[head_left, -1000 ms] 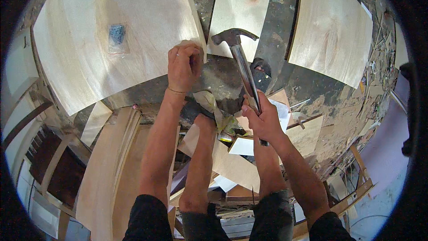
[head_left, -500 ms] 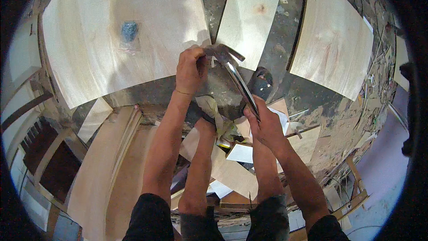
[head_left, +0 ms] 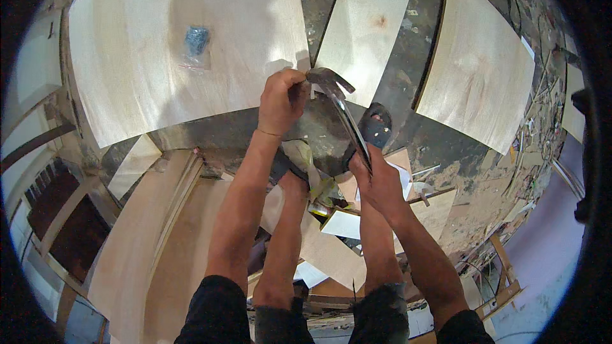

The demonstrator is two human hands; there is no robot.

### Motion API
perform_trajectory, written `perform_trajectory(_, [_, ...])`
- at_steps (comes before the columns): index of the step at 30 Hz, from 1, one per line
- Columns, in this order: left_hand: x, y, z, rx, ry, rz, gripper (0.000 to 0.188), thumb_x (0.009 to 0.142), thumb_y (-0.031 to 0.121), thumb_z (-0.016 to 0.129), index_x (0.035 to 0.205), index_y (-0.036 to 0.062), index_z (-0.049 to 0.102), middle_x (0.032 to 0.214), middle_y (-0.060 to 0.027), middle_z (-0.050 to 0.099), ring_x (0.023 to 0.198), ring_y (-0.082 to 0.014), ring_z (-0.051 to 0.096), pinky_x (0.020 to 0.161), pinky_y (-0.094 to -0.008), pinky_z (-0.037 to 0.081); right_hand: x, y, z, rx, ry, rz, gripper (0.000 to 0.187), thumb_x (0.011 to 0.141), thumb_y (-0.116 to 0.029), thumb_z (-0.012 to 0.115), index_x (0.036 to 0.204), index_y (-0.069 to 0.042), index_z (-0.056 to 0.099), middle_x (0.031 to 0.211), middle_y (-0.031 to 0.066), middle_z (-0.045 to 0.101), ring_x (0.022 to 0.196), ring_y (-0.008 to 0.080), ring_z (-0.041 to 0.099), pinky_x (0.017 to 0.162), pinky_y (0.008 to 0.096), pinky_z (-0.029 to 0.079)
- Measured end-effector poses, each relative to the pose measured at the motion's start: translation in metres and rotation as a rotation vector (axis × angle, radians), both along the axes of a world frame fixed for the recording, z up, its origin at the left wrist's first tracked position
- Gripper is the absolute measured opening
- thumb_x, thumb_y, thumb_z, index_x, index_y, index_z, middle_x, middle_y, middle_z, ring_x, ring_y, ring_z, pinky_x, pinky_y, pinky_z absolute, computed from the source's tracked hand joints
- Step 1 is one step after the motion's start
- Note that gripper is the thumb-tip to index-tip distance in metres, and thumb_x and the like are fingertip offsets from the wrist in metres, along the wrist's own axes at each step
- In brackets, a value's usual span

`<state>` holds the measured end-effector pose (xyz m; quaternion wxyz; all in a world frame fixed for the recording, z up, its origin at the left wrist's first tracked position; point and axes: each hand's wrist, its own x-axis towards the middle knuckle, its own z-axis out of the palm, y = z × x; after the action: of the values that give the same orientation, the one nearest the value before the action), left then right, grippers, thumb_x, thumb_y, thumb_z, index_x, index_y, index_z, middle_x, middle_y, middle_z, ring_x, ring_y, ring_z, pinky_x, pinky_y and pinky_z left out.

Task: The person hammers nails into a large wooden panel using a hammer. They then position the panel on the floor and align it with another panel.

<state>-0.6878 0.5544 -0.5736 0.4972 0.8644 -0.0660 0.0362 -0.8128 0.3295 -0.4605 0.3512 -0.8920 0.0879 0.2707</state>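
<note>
My R hand point(head_left: 377, 181) is closed firmly around the handle of the claw hammer point(head_left: 348, 121); the handle is smooth, shiny metal, the head is darker, w/ a curved claw. The head is up by the fingertips of my L hand point(head_left: 282, 103), at the near R corner of the large board point(head_left: 127, 57); touching or just beside, I can't tell. My L fingers are curled in a narrow pinch; what is between them, I can't tell.

The large board is flat, pale wood w/ soft grain. On it lies a clear plastic bag point(head_left: 196, 43), wrinkled, w/ small blue pcs inside, too many to count. To its R are the narrow board point(head_left: 366, 25), w/ 1 brown knot, and the wide board point(head_left: 478, 64), grain streaked.

Count: 1 hammer, 1 bag, 3 boards on the dark, stained floor point(head_left: 405, 51).
</note>
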Motion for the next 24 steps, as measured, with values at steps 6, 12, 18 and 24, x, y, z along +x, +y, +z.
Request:
perform_trajectory(6, [-0.001, 0.0, 0.005, -0.003, 0.089, 0.011, 0.027, 0.081, 0.003, 0.075, 0.105, 0.0062, 0.064, 0.101, -0.012, 0.069, 0.093, -0.0334, 0.064, 0.084, -0.0399, 0.052, 0.003, 0.001, 0.003, -0.004, -0.005, 0.035, 0.034, 0.097, -0.024, 0.062, 0.126, -0.006, 0.054, 0.092, 0.0215, 0.07, 0.068, 0.0409, 0.069, 0.06, 0.0466, 0.056])
perform_trajectory(12, [-0.001, 0.012, 0.018, 0.241, 0.045, -0.073, 0.064, 0.086, 0.03, 0.076, 0.138, 0.0039, 0.05, 0.139, -0.0181, 0.054, 0.128, -0.0381, 0.051, 0.107, -0.0486, 0.04, -0.001, -0.001, 0.01, 0.052, -0.038, -0.071, 0.035, 0.098, -0.025, 0.062, 0.126, -0.005, 0.054, 0.087, 0.0196, 0.071, 0.069, 0.0391, 0.071, 0.06, 0.0458, 0.056])
perform_trajectory(18, [-0.005, 0.018, 0.021, 0.762, 0.073, -0.134, 0.092, 0.091, 0.066, 0.055, 0.155, 0.0037, 0.031, 0.163, -0.0192, 0.027, 0.15, -0.0382, 0.027, 0.117, -0.0573, 0.026, 0.005, -0.001, 0.001, 0.004, -0.056, 0.017, 0.035, 0.098, -0.026, 0.063, 0.126, -0.006, 0.055, 0.092, 0.0187, 0.072, 0.074, 0.0391, 0.072, 0.065, 0.044, 0.057])
perform_trajectory(24, [-0.004, 0.017, 0.018, 0.745, 0.059, -0.13, 0.093, 0.094, 0.069, 0.046, 0.155, 0.0017, 0.027, 0.162, -0.0197, 0.026, 0.15, -0.0393, 0.025, 0.117, -0.0594, 0.025, 0.009, 0.0, 0.006, 0.003, -0.023, -0.083, 0.037, 0.098, -0.025, 0.063, 0.128, -0.005, 0.055, 0.09, 0.0212, 0.071, 0.076, 0.0394, 0.072, 0.067, 0.0444, 0.057])
